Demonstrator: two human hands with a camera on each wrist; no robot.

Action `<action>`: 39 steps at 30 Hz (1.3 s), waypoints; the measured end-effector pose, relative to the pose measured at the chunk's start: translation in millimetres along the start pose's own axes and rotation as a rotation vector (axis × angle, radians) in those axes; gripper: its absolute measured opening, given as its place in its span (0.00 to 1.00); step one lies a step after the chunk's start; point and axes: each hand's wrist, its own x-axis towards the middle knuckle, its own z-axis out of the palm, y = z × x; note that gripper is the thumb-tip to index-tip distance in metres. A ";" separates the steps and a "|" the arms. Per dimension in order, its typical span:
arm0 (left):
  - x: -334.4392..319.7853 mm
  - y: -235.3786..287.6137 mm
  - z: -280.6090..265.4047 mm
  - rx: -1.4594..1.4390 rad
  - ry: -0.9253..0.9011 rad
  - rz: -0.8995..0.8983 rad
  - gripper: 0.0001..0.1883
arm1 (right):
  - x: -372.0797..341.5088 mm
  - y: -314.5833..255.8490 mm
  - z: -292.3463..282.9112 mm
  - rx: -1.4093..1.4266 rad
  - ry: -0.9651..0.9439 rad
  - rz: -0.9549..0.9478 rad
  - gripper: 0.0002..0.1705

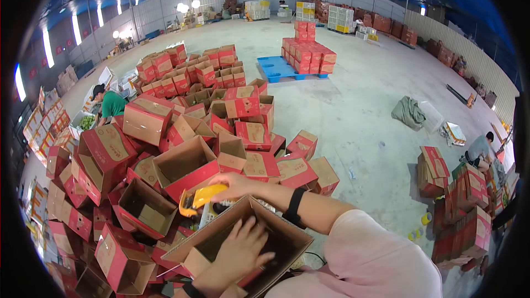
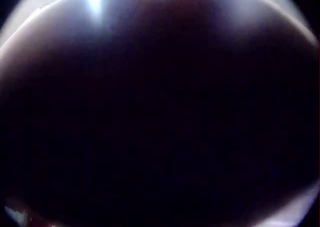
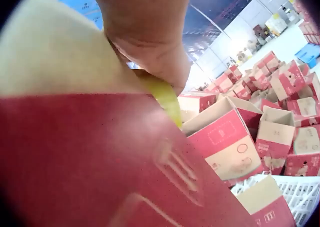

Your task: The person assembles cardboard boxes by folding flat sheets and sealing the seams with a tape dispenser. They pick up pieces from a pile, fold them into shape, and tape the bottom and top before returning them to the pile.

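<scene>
In the head view my right hand [image 1: 234, 185] grips a yellow tape dispenser [image 1: 205, 196] beyond the far edge of an open cardboard carton [image 1: 199, 232]. My left hand [image 1: 241, 249] reaches into that carton with its fingers spread against the inside. The right wrist view shows the carton's red and tan outer side [image 3: 90, 152] up close. There, the right hand [image 3: 150, 42] curls over the yellow dispenser [image 3: 167, 101] just past the cardboard. Nearly everything in the left wrist view is dark.
Many open red cartons [image 1: 182, 165] lie heaped ahead and to the left. A white plastic basket [image 3: 300, 192] stands beside the carton. Farther off, a blue pallet [image 1: 276, 68] bears stacked red boxes [image 1: 309, 55]. Flattened cartons [image 1: 461, 226] stand at the right, near a seated person [image 1: 480, 149].
</scene>
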 end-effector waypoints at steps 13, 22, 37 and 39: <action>17.9 21.7 -27.1 -0.043 0.247 0.038 0.32 | -4.6 70.4 30.0 -0.257 -0.091 -0.085 0.31; -30.8 20.0 -18.4 -0.176 0.158 -0.102 0.26 | -16.0 -96.9 -25.1 0.427 0.173 -0.072 0.22; -156.2 84.6 15.5 -0.534 0.775 -0.787 0.31 | -86.8 -25.1 28.5 0.458 -0.041 0.124 0.34; -139.0 52.6 29.4 -0.474 1.011 -1.030 0.35 | -84.5 -23.6 31.5 0.495 0.016 0.086 0.31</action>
